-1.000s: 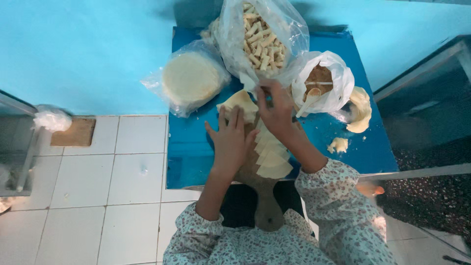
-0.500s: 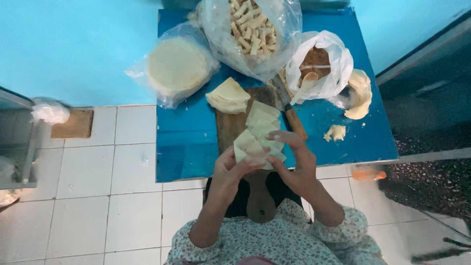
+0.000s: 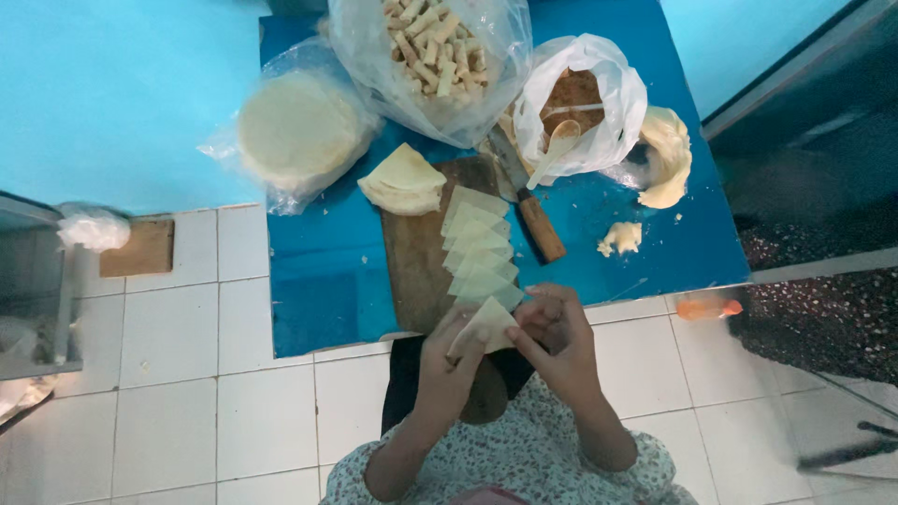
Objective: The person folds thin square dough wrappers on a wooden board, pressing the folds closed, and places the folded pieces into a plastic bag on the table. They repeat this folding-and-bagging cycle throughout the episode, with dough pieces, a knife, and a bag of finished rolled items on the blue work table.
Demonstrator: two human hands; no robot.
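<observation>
Both hands hold one pale wrapper sheet point(image 3: 484, 325) above my lap. My left hand point(image 3: 445, 367) supports it from below and my right hand point(image 3: 556, 339) pinches its right edge. Just beyond them a row of overlapping wrapper sheets point(image 3: 478, 251) lies on a wooden cutting board point(image 3: 417, 252) on the blue table point(image 3: 318, 290). A stack of folded wrappers point(image 3: 405, 180) sits at the board's far end. A knife with a wooden handle point(image 3: 541, 228) lies to the right of the board.
At the back stand a clear bag of rolled sticks point(image 3: 430, 47), a bag of round wrappers point(image 3: 299, 131) and a white bag of brown filling with a wooden spoon point(image 3: 561, 145). Dough lumps point(image 3: 621, 238) lie at right. White tiled floor surrounds the table.
My hands have drawn back from the board toward my body, taking one wrapper sheet off the row. The row of sheets stays on the board.
</observation>
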